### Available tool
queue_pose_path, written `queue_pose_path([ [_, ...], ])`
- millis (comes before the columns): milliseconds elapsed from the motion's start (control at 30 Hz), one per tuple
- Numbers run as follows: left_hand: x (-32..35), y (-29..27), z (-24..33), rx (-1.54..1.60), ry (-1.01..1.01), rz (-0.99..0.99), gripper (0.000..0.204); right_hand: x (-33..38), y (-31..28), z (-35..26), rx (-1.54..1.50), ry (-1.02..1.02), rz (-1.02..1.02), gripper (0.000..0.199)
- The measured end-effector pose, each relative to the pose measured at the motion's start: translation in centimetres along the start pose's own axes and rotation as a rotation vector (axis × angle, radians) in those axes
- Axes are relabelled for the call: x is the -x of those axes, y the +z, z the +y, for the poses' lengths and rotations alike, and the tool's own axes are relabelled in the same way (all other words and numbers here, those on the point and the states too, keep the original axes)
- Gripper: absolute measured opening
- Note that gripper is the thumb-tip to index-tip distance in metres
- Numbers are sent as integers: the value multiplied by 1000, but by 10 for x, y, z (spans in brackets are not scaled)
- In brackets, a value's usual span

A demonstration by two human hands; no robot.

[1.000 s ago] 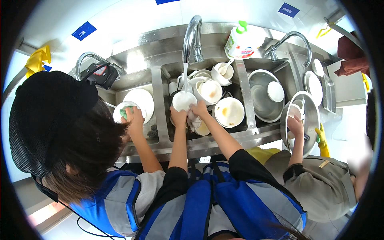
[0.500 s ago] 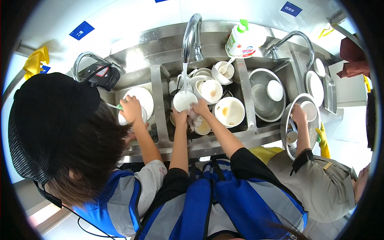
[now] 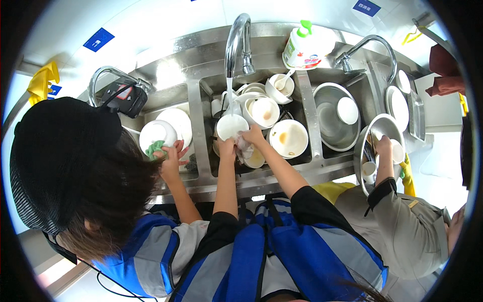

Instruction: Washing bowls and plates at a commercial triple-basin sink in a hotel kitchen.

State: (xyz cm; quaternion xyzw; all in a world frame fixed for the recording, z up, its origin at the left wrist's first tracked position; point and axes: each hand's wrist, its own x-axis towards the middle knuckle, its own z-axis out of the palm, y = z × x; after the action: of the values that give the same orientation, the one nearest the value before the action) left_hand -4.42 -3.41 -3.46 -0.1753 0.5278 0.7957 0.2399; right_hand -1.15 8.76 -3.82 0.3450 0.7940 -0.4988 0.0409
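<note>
In the middle sink basin a white bowl (image 3: 232,126) is tilted under the water stream. My left hand (image 3: 227,146) grips the bowl's near edge with fingers closed, partly hidden by the bowl. My right hand (image 3: 253,136) closes on a pale, wet cloth (image 3: 245,148) against the bowl's right side. Close by on the right lie stained white bowls (image 3: 289,138) and a stack of crockery with another bowl (image 3: 263,112). A bowl holding a white spoon (image 3: 285,80) rests behind them.
Water runs from the middle faucet (image 3: 236,43). At left a co-worker wipes a bowl (image 3: 158,133) with a green cloth (image 3: 155,148). At right another person holds a steel basin (image 3: 395,126) beside the sink's large steel bowl (image 3: 327,121). A soap bottle (image 3: 298,48) stands on the back ledge.
My hands and the bowl stay nearly in place under the water. The left co-worker's bowl is now raised and turned, with the green cloth on it. The right person's hand has shifted in the basin.
</note>
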Motion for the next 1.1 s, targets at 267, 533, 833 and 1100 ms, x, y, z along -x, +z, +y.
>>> queue_pose_path([
  [267, -8, -14, 46, -491, -329, -207, 58, 12, -8, -6, 208, -60, 82, 37],
  [533, 3, 6, 1, -565, 215, 158, 57, 14, -15, -9, -2, -85, 3, 35],
  [833, 14, 12, 17, -827, 436, 125, 57, 38, 5, 18, -133, 137, -33, 33],
  [1100, 64, 21, 40, -940, 847, 15, 61, 20, 39, 74, -734, -264, -178, 47],
])
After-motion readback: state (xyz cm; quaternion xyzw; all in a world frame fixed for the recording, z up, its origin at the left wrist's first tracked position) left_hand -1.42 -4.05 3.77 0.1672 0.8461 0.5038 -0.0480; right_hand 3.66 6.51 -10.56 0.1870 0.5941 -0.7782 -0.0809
